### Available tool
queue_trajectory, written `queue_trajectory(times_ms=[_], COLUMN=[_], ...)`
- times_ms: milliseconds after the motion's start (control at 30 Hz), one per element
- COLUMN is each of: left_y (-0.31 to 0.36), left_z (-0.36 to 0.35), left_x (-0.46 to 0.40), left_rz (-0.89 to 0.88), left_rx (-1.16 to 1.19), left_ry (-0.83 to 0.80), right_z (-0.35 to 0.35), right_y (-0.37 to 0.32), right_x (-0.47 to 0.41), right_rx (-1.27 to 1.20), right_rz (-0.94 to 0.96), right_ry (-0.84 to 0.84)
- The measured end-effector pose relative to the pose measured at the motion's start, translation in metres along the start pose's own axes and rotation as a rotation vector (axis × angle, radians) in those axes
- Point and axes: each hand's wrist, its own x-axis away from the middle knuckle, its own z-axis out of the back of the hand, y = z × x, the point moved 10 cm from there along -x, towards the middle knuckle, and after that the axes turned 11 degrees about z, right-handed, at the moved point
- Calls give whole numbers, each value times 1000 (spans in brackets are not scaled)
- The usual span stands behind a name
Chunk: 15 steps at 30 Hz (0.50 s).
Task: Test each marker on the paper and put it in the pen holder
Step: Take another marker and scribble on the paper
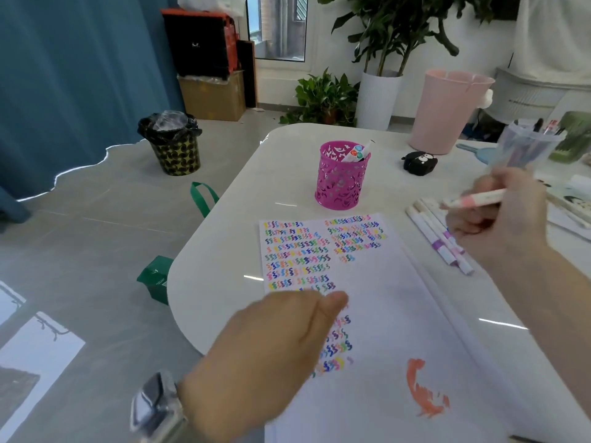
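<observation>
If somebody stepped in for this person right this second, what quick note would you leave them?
Right hand: grips a pink-banded marker in the air, to the right of the paper; I cannot tell whether it is capped.
Left hand: open, over the paper's left part; contact unclear.
Pen holder: pink, upright beyond the paper, a few markers already inside.
Loose markers: a small row lying on the table right of the paper.
Done: many rows of colour squiggles on the sheet.
Left: probably test the held marker, drop it in the holder, then go through the loose row.

glossy white table (287, 174), matt paper (383, 302), perforated pen holder (341, 179)
</observation>
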Motion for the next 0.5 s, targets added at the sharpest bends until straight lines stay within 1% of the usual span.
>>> queue_trajectory(times_ms=[100, 133, 200, 300, 367, 500], left_y=[-6, -5, -4, -2, -2, -13], left_z=[8, 8, 3, -7, -14, -27], left_x=[-15, -18, -24, -36, -42, -49], left_rz=[5, -14, -27, -4, 8, 53], left_rx=[-201, -282, -373, -365, -400, -482], left_ry=[85, 119, 127, 61, 18, -80], right_z=[-18, -24, -32, -28, -25, -26], right_y=[33, 42, 52, 58, 60, 77], right_x=[16, 20, 19, 10, 9, 9], right_rx=[199, 307, 546, 759, 819, 829], right_rz=[-66, -53, 44, 241, 343, 350], right_ry=[-208, -276, -359, -305, -260, -335])
